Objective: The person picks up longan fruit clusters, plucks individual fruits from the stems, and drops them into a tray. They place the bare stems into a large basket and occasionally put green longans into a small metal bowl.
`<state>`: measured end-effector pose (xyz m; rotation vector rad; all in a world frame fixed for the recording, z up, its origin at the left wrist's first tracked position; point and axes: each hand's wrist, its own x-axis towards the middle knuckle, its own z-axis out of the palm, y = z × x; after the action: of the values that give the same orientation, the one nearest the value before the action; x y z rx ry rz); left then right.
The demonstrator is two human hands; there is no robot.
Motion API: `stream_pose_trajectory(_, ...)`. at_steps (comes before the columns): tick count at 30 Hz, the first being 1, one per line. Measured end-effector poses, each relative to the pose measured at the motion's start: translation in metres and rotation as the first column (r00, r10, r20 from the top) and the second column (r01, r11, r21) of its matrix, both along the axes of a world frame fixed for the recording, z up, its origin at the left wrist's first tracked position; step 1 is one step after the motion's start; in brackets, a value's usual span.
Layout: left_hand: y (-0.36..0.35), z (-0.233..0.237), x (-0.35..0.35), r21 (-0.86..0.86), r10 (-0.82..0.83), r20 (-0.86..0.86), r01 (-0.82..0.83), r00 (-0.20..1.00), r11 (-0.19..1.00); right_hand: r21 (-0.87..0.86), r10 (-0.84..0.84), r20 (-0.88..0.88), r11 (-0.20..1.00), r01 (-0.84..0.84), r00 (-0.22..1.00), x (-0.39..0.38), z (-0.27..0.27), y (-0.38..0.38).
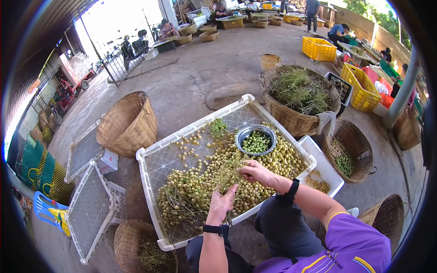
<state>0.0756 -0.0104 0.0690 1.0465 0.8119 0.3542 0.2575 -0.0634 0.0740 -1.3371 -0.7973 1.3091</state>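
My left hand [221, 203] is closed around a bunch of thin green fruit stems [228, 175] over the tray. At the upper right of that bunch, my right hand [256, 174] has its fingers pinched together; what lies between the fingertips is too small to make out. Below both hands, the white-rimmed mesh tray [148, 191] carries many small round yellow-brown fruits [277, 159]. Loose stems with fruits [184, 200] are heaped at its lower left. A metal bowl [238, 140] of small green fruits rests on the tray's far side, beyond my right hand.
A wicker basket [291, 119] heaped with stripped stems stands beyond the tray; another basket [127, 123] is at the left. Two mesh trays [91, 209] lean at lower left. Yellow crates [318, 48] stand at right. Several people sit by baskets in the background.
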Motion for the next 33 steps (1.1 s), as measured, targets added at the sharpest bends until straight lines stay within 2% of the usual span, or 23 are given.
stream_pose_trajectory(1, 0.001, 0.000, 0.001, -0.031, 0.015, -0.026, -0.016, 1.000, 0.999, -0.035, 0.013, -0.195, 0.999, -0.021, 0.981, 0.000, 0.000, 0.000)
stream_pose_trajectory(2, -0.002, 0.008, 0.001, -0.056, 0.051, 0.000, -0.051, 0.999, 0.997, -0.055, -0.027, -0.276, 0.998, 0.012, 0.961, -0.003, 0.001, -0.001)
stream_pose_trajectory(3, -0.002, 0.008, 0.001, -0.059, 0.044, -0.001, -0.044, 0.999, 0.997, -0.058, -0.036, -0.277, 0.998, 0.020, 0.960, -0.003, 0.001, -0.002)
stream_pose_trajectory(5, 0.000, 0.008, -0.001, -0.142, 0.018, 0.049, -0.011, 0.999, 0.990, -0.076, -0.043, -0.515, 0.997, 0.004, 0.856, 0.001, 0.000, -0.007)
stream_pose_trajectory(6, -0.001, 0.012, -0.001, -0.156, 0.036, 0.041, -0.029, 0.999, 0.987, -0.033, 0.022, -0.543, 0.998, -0.048, 0.840, 0.003, -0.003, -0.008)
stream_pose_trajectory(7, -0.002, 0.013, -0.002, -0.160, 0.031, 0.040, -0.024, 0.999, 0.987, -0.037, 0.016, -0.543, 0.998, -0.042, 0.839, 0.007, -0.008, -0.009)
stream_pose_trajectory(9, -0.003, 0.015, -0.003, -0.159, 0.080, 0.011, -0.077, 0.997, 0.984, -0.026, -0.080, -0.796, 0.995, 0.098, 0.599, 0.016, -0.015, -0.009)
stream_pose_trajectory(10, 0.000, 0.016, -0.007, -0.153, 0.017, 0.067, -0.007, 0.998, 0.988, 0.018, -0.036, -0.817, 0.996, 0.087, 0.575, 0.022, 0.000, -0.011)
stream_pose_trajectory(11, 0.000, 0.016, -0.007, -0.153, 0.017, 0.069, -0.006, 0.997, 0.988, 0.000, -0.060, -0.804, 0.995, 0.101, 0.592, 0.029, -0.003, -0.010)
stream_pose_trajectory(13, -0.001, 0.015, -0.007, -0.098, -0.017, 0.068, 0.023, 0.998, 0.995, -0.007, -0.095, -0.645, 0.993, 0.118, 0.758, 0.035, -0.004, -0.013)
stream_pose_trajectory(15, -0.002, 0.016, -0.005, -0.123, -0.037, 0.059, 0.044, 0.998, 0.991, -0.010, -0.071, -0.534, 0.997, 0.078, 0.843, 0.036, -0.005, -0.014)
stream_pose_trajectory(17, -0.003, 0.013, -0.004, -0.119, -0.074, 0.028, 0.077, 0.997, 0.990, -0.021, -0.044, -0.510, 0.999, 0.039, 0.859, 0.035, 0.001, -0.013)
stream_pose_trajectory(19, -0.004, 0.014, -0.003, -0.132, -0.091, 0.031, 0.094, 0.995, 0.987, -0.016, 0.037, -0.291, 0.999, -0.044, 0.956, 0.032, 0.004, -0.009)
stream_pose_trajectory(20, -0.004, 0.014, -0.002, -0.125, -0.094, 0.018, 0.095, 0.995, 0.988, -0.028, 0.044, -0.243, 0.998, -0.053, 0.969, 0.031, 0.006, -0.009)
stream_pose_trajectory(21, -0.005, 0.014, -0.002, -0.119, -0.095, 0.004, 0.095, 0.995, 0.988, -0.026, 0.045, -0.244, 0.998, -0.053, 0.969, 0.033, 0.003, -0.008)
stream_pose_trajectory(23, -0.004, 0.013, -0.002, -0.121, -0.100, 0.001, 0.099, 0.995, 0.988, -0.008, 0.162, -0.252, 0.985, -0.170, 0.954, 0.039, -0.005, -0.005)
stream_pose_trajectory(25, -0.004, 0.014, -0.003, -0.127, -0.107, -0.002, 0.106, 0.994, 0.986, -0.003, 0.161, -0.280, 0.986, -0.169, 0.946, 0.041, -0.007, -0.006)
stream_pose_trajectory(28, -0.005, 0.015, -0.003, -0.133, -0.152, -0.001, 0.150, 0.988, 0.980, -0.048, 0.289, -0.265, 0.949, -0.312, 0.920, 0.046, -0.010, -0.007)
stream_pose_trajectory(31, -0.004, 0.012, -0.004, -0.145, -0.158, 0.024, 0.160, 0.987, 0.976, -0.109, 0.282, -0.247, 0.942, -0.316, 0.927, 0.052, -0.016, -0.010)
stream_pose_trajectory(33, -0.003, 0.013, -0.004, -0.149, -0.131, 0.009, 0.131, 0.991, 0.980, -0.107, 0.194, -0.312, 0.965, -0.238, 0.930, 0.053, -0.010, -0.013)
